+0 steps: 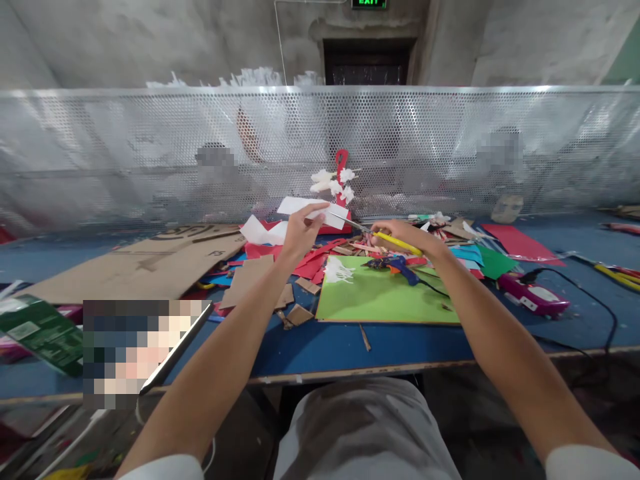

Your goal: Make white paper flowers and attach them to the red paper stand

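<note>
My left hand (303,230) grips a strip of white paper (295,205) between thumb and fingers, raised above the table. Wrapped round yellow-handled scissors (397,243) is my right hand (400,232). Their blades point left and reach the right part of the paper; whether they are parted is too small to tell. Just below, a blue glue gun (397,268) lies on a lime-green sheet (385,303), beside a fringed white paper piece (339,270). Behind my hands stands a red form (342,160) bearing white paper flowers (335,187).
Cardboard (145,263) covers the left of the blue table (310,357), with paper and cardboard scraps in the middle. At right are a purple box (534,295) with a black cord and more scissors (617,275). A perforated metal screen (415,147) closes off the back.
</note>
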`<action>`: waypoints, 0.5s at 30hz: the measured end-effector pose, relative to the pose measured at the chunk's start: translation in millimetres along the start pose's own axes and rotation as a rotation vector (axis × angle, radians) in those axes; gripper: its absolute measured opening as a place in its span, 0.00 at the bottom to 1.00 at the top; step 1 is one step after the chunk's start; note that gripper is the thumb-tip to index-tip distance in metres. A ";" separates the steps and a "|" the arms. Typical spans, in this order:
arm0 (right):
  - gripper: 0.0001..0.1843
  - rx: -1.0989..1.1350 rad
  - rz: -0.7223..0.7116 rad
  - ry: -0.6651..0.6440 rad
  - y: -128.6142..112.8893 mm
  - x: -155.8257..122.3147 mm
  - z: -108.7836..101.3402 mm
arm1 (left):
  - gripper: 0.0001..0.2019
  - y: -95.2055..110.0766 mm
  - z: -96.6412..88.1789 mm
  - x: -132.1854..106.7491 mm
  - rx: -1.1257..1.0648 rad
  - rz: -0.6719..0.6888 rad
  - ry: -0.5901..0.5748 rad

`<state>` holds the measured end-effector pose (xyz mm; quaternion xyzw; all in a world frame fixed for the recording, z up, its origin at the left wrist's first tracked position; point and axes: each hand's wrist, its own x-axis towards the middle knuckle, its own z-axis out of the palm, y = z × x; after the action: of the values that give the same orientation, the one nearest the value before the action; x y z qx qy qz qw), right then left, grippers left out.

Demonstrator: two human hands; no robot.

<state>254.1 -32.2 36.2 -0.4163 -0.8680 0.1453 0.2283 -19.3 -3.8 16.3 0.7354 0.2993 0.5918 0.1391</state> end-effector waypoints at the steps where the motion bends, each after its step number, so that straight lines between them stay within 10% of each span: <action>1: 0.19 0.001 -0.007 0.001 1.5 -0.3 -0.5 | 0.19 0.3 -0.6 0.0 -0.008 -0.007 -0.007; 15: 0.21 -0.117 -0.034 -0.034 -9.8 -3.7 0.3 | 0.20 7.0 4.1 -4.0 0.044 -0.033 -0.093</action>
<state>249.6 -41.2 39.3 -0.4114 -0.8858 0.0974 0.1913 -14.0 -11.1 16.0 0.7598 0.3176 0.5481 0.1464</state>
